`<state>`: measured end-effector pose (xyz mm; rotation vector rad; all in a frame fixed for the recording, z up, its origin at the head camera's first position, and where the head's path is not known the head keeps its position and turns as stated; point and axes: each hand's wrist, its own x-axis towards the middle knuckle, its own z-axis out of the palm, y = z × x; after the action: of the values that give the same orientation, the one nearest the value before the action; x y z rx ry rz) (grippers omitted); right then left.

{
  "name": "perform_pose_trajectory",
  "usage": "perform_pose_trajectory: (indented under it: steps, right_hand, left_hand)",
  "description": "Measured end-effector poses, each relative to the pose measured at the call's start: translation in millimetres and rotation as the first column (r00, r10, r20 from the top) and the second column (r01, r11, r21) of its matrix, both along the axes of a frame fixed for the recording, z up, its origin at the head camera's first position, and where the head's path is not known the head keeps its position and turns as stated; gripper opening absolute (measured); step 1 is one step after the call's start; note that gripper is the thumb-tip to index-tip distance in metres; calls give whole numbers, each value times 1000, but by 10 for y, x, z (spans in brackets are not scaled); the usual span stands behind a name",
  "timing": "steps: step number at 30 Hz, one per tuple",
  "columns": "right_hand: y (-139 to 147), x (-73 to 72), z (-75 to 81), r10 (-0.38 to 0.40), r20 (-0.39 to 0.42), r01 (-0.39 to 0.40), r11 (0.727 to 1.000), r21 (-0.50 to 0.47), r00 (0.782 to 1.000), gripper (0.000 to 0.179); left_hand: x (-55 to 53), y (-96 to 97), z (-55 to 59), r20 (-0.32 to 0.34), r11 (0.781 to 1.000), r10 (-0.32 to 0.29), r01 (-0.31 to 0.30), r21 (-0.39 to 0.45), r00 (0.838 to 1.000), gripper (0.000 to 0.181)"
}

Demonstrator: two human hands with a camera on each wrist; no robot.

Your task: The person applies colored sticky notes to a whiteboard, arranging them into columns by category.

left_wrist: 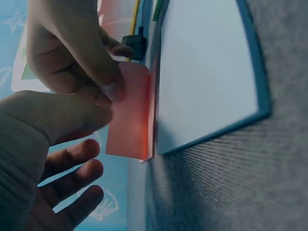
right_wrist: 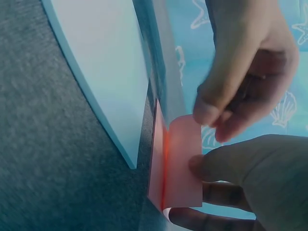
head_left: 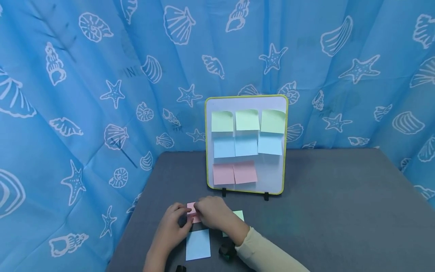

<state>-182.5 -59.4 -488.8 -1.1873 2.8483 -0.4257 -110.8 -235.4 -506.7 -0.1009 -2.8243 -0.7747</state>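
Observation:
A pink sticky note [right_wrist: 183,168] bends up from a pink pad [right_wrist: 157,163] on the table. My right hand [head_left: 214,213] pinches this note, thumb on its face and fingers behind it in the right wrist view. My left hand [head_left: 171,228] is at the pad's left side, thumb tip right at the note's edge. Thumb and forefinger of that hand stand apart in the head view, and its other fingers [left_wrist: 79,173] are loosely extended. Nearer lies a light blue pad [head_left: 198,245]. A green pad [head_left: 239,215] shows partly behind my right wrist.
Behind the hands a yellow-rimmed whiteboard [head_left: 272,173] stands on black feet [head_left: 266,196]. It carries rows of green notes [head_left: 247,120], blue notes [head_left: 246,145] and two pink notes [head_left: 245,172]. A blue seashell curtain [head_left: 217,45] hangs behind the grey table [head_left: 340,211].

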Motion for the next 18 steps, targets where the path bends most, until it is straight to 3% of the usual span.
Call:
perform_pose_trajectory:
  steps: [7, 14, 18]
  right_hand:
    - [12, -60, 21, -21, 4, 21, 1000, 0, 1000, 7]
    - [14, -77, 28, -41, 19, 41, 999, 13, 999, 9]
    - [4, -81, 11, -60, 43, 59, 998, 16, 997, 10]
  left_hand:
    - [59, 37, -19, 71, 1000, -9, 9, -1, 997, 22]
    - [67, 73, -63, 177, 996, -94, 94, 6, 980, 21]
    - [56, 92, -64, 211, 993, -111, 114, -3, 971, 20]
